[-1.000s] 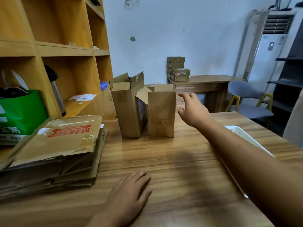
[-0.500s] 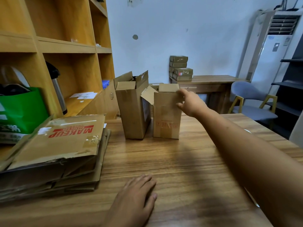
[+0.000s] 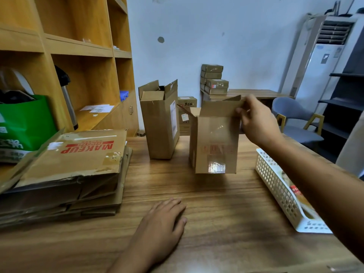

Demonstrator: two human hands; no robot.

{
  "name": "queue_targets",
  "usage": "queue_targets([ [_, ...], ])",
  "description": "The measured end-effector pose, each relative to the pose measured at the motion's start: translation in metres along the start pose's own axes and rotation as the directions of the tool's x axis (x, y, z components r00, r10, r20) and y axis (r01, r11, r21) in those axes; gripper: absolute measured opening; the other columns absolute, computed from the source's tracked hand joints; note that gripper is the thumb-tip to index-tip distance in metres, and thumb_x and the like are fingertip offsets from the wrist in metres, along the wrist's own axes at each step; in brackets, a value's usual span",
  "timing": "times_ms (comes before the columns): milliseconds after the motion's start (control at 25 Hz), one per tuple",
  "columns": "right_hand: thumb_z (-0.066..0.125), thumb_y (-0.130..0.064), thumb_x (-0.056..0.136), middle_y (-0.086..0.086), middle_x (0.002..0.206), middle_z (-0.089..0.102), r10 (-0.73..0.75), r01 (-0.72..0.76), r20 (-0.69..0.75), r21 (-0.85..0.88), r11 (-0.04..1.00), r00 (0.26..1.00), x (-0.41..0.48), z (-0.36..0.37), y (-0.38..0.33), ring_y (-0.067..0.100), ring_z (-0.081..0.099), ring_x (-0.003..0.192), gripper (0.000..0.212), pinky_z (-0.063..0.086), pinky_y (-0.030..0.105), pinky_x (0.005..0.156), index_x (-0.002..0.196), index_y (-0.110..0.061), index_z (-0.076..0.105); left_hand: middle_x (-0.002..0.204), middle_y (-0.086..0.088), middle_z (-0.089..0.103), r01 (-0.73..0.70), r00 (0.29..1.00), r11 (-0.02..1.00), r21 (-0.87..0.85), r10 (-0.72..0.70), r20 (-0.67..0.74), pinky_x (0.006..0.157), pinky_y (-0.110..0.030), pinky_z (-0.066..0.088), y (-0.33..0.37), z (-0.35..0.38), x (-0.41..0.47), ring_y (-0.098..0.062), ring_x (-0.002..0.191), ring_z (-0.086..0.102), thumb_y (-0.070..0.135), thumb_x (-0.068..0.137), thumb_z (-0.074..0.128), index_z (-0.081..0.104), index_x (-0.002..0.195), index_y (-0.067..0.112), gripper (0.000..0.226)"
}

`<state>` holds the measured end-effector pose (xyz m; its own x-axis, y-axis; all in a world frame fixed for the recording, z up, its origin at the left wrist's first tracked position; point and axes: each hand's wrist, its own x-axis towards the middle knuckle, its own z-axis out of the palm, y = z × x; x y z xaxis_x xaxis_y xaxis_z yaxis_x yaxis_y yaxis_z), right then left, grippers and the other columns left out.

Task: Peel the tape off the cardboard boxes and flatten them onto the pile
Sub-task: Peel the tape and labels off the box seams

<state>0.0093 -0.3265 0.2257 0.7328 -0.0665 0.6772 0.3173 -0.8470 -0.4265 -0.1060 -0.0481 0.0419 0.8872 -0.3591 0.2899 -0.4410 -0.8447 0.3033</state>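
Cardboard box stands upright just below our right hand, fingers pinching its top flap. Pile lies well left of those fingers, nearer our left hand, flat, fingers together on table.

matt cardboard box, glossy tape, wood-grain table

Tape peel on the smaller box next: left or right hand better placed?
Left. The left hand lies flat on the table, holding nothing, below the tape patch low on the smaller box. The right hand grips that box's top flap, probably steadying it.
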Motion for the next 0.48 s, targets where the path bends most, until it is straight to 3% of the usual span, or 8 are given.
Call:
queue_targets([
  [120, 0.051, -0.023, 0.102, -0.011, 0.082, 0.064, 0.008, -0.001, -0.055, 0.117, 0.993, 0.998, -0.017, -0.028, -0.014, 0.012, 0.064, 0.072, 0.007, 0.052, 0.041, 0.071, 0.099, -0.028, 0.048, 0.160, 0.022, 0.031, 0.038, 0.999, 0.998, -0.048, -0.039, -0.030, 0.117, -0.017, 0.011, 0.003, -0.003, -0.002, 0.002, 0.147, 0.023, 0.052, 0.104, 0.037, 0.035, 0.152, 0.039, 0.050],
  [240, 0.053, -0.020, 0.103, 0.006, 0.089, 0.068, 0.110, -0.087, -0.047, 0.342, 0.936, 0.993, -0.031, -0.051, -0.020, 0.026, 0.069, 0.075, 0.004, 0.061, 0.051, 0.069, 0.102, -0.022, 0.051, 0.163, 0.020, 0.023, 0.124, 0.991, 0.981, -0.149, -0.130, -0.037, 0.118, -0.028, 0.028, 0.006, -0.011, -0.003, -0.003, 0.147, 0.027, 0.055, 0.103, 0.037, 0.022, 0.156, 0.040, 0.057],
  [360, 0.052, -0.017, 0.105, 0.012, 0.099, 0.066, 0.198, -0.169, 0.003, 0.535, 0.828, 0.980, -0.044, -0.068, -0.023, 0.021, 0.069, 0.074, 0.005, 0.062, 0.043, 0.061, 0.102, -0.021, 0.052, 0.163, 0.031, -0.002, 0.100, 0.988, 0.953, -0.287, -0.129, -0.084, 0.119, -0.036, 0.029, 0.005, -0.019, -0.007, 0.001, 0.149, 0.017, 0.071, 0.095, 0.024, 0.004, 0.155, 0.050, 0.067],
  [480, 0.050, -0.015, 0.106, 0.005, 0.095, 0.065, 0.186, -0.159, 0.027, 0.642, 0.750, 0.982, -0.055, -0.080, -0.023, 0.013, 0.067, 0.075, 0.011, 0.059, 0.028, 0.060, 0.099, -0.024, 0.054, 0.163, 0.033, -0.009, -0.032, 0.976, 0.946, -0.321, -0.040, -0.214, 0.122, -0.038, 0.023, 0.006, -0.027, -0.013, 0.009, 0.149, 0.004, 0.082, 0.089, 0.019, -0.004, 0.155, 0.053, 0.076],
])
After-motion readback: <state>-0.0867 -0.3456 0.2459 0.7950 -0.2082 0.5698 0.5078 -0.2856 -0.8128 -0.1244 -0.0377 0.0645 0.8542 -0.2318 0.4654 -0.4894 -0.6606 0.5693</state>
